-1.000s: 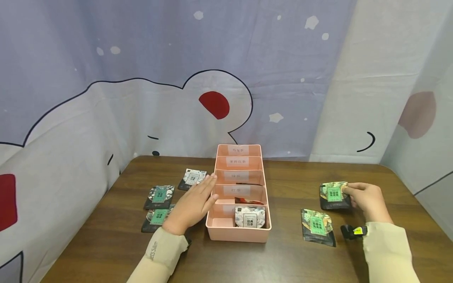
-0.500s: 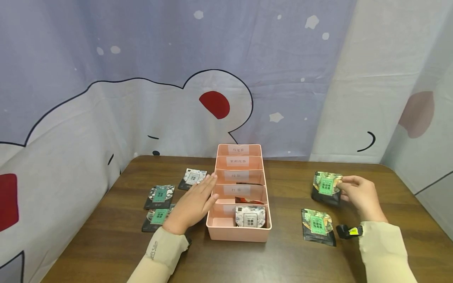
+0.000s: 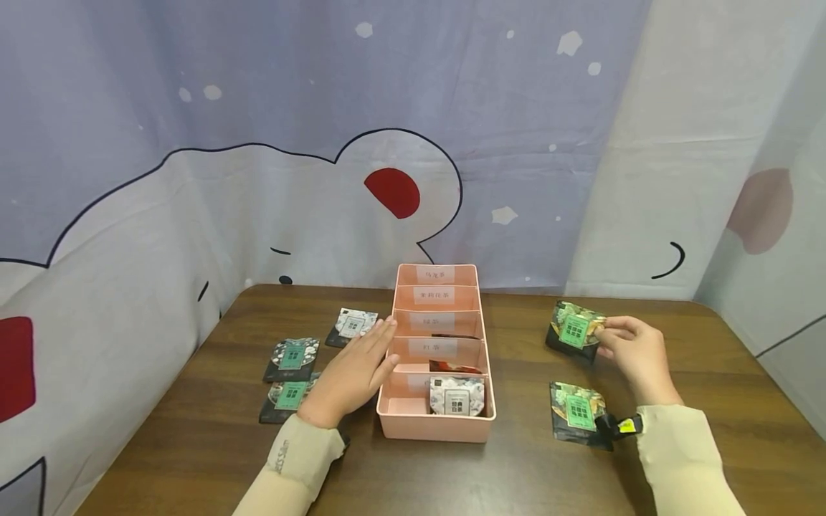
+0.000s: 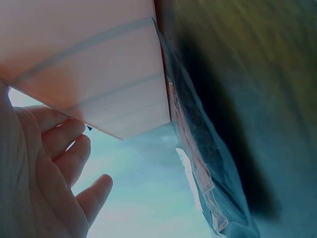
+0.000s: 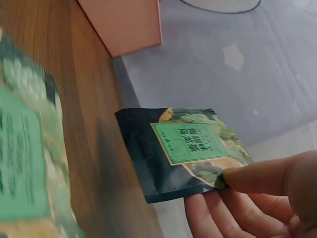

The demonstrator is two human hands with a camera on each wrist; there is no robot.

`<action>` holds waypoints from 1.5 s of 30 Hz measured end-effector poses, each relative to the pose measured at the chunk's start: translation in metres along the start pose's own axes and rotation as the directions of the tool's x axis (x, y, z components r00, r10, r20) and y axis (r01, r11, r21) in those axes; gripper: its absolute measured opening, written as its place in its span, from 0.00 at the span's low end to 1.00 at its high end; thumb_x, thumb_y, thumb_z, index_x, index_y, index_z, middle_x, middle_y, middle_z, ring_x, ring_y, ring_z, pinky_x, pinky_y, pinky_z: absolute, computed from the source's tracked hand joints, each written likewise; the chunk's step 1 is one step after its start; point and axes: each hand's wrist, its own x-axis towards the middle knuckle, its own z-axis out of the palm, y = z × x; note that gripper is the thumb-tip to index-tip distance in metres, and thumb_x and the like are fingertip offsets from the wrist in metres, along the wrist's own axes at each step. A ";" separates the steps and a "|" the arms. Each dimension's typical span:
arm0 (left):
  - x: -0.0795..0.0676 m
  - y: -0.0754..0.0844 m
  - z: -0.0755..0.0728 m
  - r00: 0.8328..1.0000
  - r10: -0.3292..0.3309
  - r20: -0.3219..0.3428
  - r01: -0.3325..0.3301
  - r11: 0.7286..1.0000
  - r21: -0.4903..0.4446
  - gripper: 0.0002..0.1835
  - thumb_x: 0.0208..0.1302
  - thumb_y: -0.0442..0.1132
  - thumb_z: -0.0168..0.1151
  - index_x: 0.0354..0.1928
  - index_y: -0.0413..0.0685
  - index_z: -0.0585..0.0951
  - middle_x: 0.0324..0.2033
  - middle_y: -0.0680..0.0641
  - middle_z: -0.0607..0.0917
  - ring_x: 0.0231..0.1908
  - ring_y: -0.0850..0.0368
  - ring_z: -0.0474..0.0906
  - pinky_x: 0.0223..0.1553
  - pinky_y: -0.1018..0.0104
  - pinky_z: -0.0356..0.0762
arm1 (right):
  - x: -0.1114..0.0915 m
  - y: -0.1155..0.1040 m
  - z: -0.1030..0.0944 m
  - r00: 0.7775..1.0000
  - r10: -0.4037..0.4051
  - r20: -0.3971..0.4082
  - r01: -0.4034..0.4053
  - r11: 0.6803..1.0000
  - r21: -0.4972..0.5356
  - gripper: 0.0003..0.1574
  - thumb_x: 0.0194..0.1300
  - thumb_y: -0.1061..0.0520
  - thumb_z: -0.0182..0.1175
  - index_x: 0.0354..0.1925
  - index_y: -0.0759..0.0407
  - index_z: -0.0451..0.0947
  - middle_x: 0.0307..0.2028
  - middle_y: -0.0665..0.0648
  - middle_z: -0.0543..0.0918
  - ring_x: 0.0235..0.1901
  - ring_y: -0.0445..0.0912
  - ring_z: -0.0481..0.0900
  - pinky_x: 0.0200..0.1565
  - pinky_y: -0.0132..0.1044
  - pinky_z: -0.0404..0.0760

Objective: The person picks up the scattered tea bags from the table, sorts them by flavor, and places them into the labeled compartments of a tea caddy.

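My right hand (image 3: 635, 358) pinches a tea sachet (image 3: 574, 330) by its right edge, thumb on top. In the right wrist view that sachet (image 5: 183, 148), black with a green label, is held above the table. A second green-labelled sachet (image 3: 578, 412) lies nearer, below the hand. My left hand (image 3: 351, 373) rests with straight fingers on the left rim of a pink divided box (image 3: 435, 428). Paper labels mark the box's compartments. A white-patterned sachet (image 3: 456, 396) stands in the front compartment, a red packet (image 3: 454, 367) in the one behind, and a dark packet edge (image 3: 454, 335) shows further back.
Left of the box lie a white-patterned sachet (image 3: 353, 326), a black floral sachet (image 3: 292, 358) and a green-labelled sachet (image 3: 284, 398) partly behind the left hand. A patterned curtain (image 3: 516, 143) hangs behind the wooden table (image 3: 516, 473).
My right hand has lifted the sachet and carried it left and away from me, tilting it. The left hand stays on the box rim.
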 end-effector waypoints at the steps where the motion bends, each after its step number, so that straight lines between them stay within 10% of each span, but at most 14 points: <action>1: 0.000 0.000 0.000 1.000 0.000 -0.002 0.000 1.000 0.001 0.35 0.81 0.57 0.41 0.80 0.48 0.53 0.79 0.50 0.53 0.78 0.52 0.47 0.76 0.46 0.51 | -0.001 -0.001 0.002 1.000 -0.001 -0.003 0.001 1.000 0.007 0.21 0.71 0.62 0.61 0.57 0.73 0.74 0.32 0.43 0.86 0.29 0.34 0.84 0.35 0.31 0.87; 25: -0.005 -0.001 0.004 0.999 0.012 -0.039 -0.012 1.000 -0.003 0.34 0.81 0.54 0.43 0.80 0.46 0.56 0.78 0.49 0.57 0.78 0.50 0.51 0.75 0.44 0.54 | 0.003 -0.038 0.077 0.958 -0.258 -0.126 0.268 0.961 0.064 0.14 0.71 0.65 0.60 0.52 0.71 0.79 0.44 0.70 0.86 0.32 0.30 0.82 0.39 0.25 0.84; 45: 0.000 0.001 0.003 0.999 0.013 -0.040 -0.013 1.000 -0.006 0.33 0.81 0.54 0.42 0.80 0.46 0.56 0.79 0.49 0.56 0.78 0.50 0.50 0.75 0.45 0.53 | 0.035 -0.085 0.116 0.897 -0.433 -0.087 0.440 0.893 0.090 0.11 0.73 0.66 0.56 0.49 0.73 0.80 0.41 0.71 0.85 0.33 0.41 0.85 0.38 0.23 0.83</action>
